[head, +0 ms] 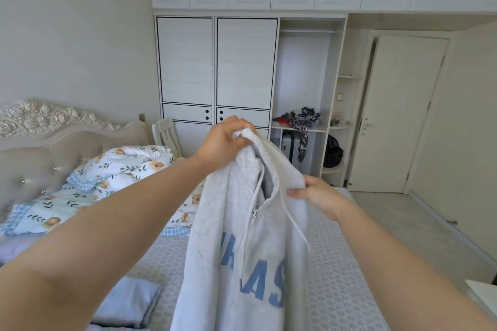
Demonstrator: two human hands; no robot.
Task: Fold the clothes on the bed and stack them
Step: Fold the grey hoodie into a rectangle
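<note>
With the left hand (224, 140) and right hand (316, 195) both gripping the hoodie (242, 236) at frame centre, spread the shoulders level before lowering it onto the bed (336, 290).

We are losing the lower part of the pale grey hooded sweatshirt with blue letters (242, 263) below the bottom edge, and its folds are hiding part of the lettering. The folded lilac cloth (126, 301) is running off there too. The dark patterned garments on the wardrobe shelf (302, 118) are showing too small to identify.
</note>
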